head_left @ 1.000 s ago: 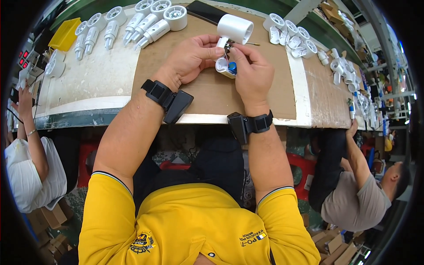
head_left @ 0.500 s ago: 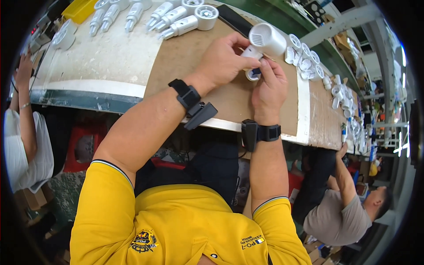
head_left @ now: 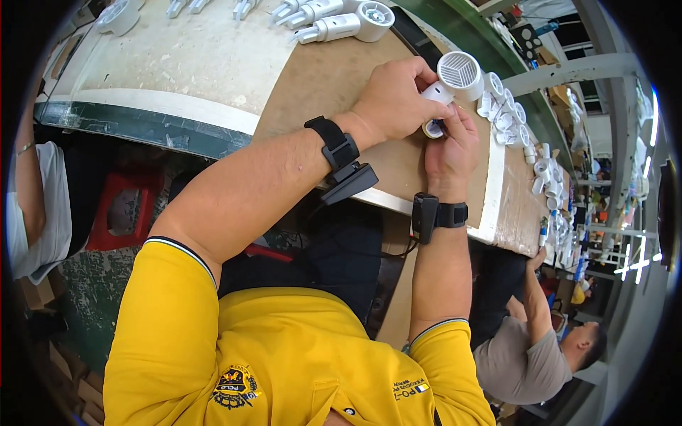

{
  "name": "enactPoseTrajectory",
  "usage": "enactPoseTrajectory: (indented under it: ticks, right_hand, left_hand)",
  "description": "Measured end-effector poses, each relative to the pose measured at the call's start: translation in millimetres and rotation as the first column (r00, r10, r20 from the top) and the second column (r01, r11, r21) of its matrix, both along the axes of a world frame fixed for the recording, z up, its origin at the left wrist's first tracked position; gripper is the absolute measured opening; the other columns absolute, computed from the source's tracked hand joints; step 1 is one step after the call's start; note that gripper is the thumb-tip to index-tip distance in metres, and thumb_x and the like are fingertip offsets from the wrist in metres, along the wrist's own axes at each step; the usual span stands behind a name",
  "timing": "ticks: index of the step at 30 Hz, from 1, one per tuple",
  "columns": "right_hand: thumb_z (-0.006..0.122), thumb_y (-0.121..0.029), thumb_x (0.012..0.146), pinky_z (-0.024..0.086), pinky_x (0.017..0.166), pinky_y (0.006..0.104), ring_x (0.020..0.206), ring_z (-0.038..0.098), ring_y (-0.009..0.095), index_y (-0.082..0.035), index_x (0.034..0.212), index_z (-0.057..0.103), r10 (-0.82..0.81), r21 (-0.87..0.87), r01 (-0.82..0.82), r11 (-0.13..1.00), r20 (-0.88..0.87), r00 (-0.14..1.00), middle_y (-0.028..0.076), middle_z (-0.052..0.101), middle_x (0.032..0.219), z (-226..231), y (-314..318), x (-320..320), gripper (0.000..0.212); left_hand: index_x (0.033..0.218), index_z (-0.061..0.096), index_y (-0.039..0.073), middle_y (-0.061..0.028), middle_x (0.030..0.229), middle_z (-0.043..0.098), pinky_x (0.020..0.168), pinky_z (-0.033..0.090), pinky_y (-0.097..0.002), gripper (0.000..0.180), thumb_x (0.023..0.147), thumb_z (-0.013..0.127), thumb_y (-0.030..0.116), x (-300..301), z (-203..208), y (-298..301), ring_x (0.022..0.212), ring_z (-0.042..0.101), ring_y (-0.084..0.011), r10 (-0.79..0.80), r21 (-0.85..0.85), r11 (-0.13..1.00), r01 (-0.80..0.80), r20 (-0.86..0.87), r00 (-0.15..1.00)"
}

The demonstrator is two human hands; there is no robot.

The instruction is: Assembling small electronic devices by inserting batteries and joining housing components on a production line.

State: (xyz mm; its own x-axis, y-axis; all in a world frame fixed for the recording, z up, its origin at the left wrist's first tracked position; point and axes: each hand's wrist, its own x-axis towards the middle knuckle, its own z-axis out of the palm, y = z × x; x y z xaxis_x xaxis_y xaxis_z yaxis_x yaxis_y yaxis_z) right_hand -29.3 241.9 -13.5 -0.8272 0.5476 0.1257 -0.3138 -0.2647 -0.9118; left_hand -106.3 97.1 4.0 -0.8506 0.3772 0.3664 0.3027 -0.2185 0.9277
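Observation:
Above the brown board, my left hand (head_left: 398, 96) is closed round the handle of a white hair dryer housing (head_left: 460, 74). Its round grille end tilts up toward me. My right hand (head_left: 455, 150) is at the handle's lower end, its thumb and fingers pinched together there. Between the two hands shows a round white end (head_left: 432, 129) with something dark in it. What exactly the right fingertips grip is too small and partly hidden to tell.
Several white dryer bodies (head_left: 337, 27) lie along the far left, next to a black flat object (head_left: 417, 35). More white housings (head_left: 506, 117) stand at right. Brown board (head_left: 334, 78) covers the bench. One co-worker (head_left: 526, 348) sits at right; another person's arm (head_left: 28, 170) is at left.
The view has shifted, so the bench appears further right and up. The housing has turned, showing its grille more squarely. Both hands stay on it.

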Motion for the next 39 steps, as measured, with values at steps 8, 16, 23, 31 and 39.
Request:
enactPoseTrajectory:
  ticks: [8, 16, 23, 31, 39]
  right_hand:
    - [0.064, -0.006, 0.098, 0.054, 0.089, 0.0330, 0.096, 0.067, 0.021, 0.005, 0.111, 0.064, 0.023, 0.054, -0.022, 0.998, -0.009, 1.000, 0.013, 0.070, 0.106, -2, -1, 1, 0.017]
    - [0.071, -0.005, 0.093, 0.053, 0.084, 0.0285, 0.090, 0.066, 0.016, 0.006, 0.106, 0.069, -0.111, 0.201, 0.118, 0.972, -0.045, 0.993, 0.010, 0.071, 0.100, 4, -14, 1, 0.017]
    - [0.074, -0.006, 0.091, 0.053, 0.081, 0.0255, 0.089, 0.067, 0.014, 0.006, 0.106, 0.071, -0.225, 0.458, 0.244, 0.855, -0.096, 0.970, 0.007, 0.072, 0.097, 10, -26, 2, 0.020]
    - [0.078, -0.008, 0.086, 0.053, 0.081, 0.0268, 0.090, 0.067, 0.015, 0.002, 0.102, 0.074, -0.275, 0.746, 0.290, 0.600, -0.147, 0.950, 0.007, 0.072, 0.097, 16, -17, -2, 0.019]
    - [0.077, -0.009, 0.085, 0.052, 0.081, 0.0309, 0.092, 0.065, 0.022, -0.001, 0.101, 0.074, -0.179, 0.809, 0.294, 0.509, -0.235, 0.955, 0.007, 0.068, 0.098, 12, -16, -4, 0.019]
  left_hand:
    - [0.106, 0.068, -0.006, -0.0137, 0.094, 0.073, 0.077, 0.057, -0.0306, 0.048, 0.076, 0.087, 0.027, -2, 0, -4, 0.084, 0.070, -0.0185, -0.051, -0.079, 0.996, 0.052, 0.013, 0.999]
    - [0.100, 0.070, -0.004, -0.0156, 0.091, 0.075, 0.076, 0.058, -0.0330, 0.043, 0.074, 0.085, 0.026, -3, -5, 3, 0.082, 0.073, -0.0238, -0.010, -0.080, 0.997, 0.010, -0.003, 1.000]
    - [0.123, 0.061, -0.001, -0.0107, 0.108, 0.072, 0.082, 0.057, -0.0297, 0.036, 0.089, 0.070, 0.004, -15, -10, -5, 0.095, 0.069, -0.0179, -0.465, 0.327, 0.873, 0.363, 0.332, 0.821]
    - [0.125, 0.060, 0.002, -0.0105, 0.111, 0.070, 0.089, 0.055, -0.0347, 0.033, 0.093, 0.062, 0.003, -23, -13, -4, 0.100, 0.068, -0.0185, -0.510, 0.362, 0.853, 0.376, 0.422, 0.750]
    - [0.119, 0.064, 0.003, -0.0093, 0.111, 0.071, 0.091, 0.054, -0.0376, 0.025, 0.095, 0.058, 0.009, -25, -10, -12, 0.101, 0.068, -0.0195, -0.580, 0.398, 0.810, 0.431, 0.432, 0.691]
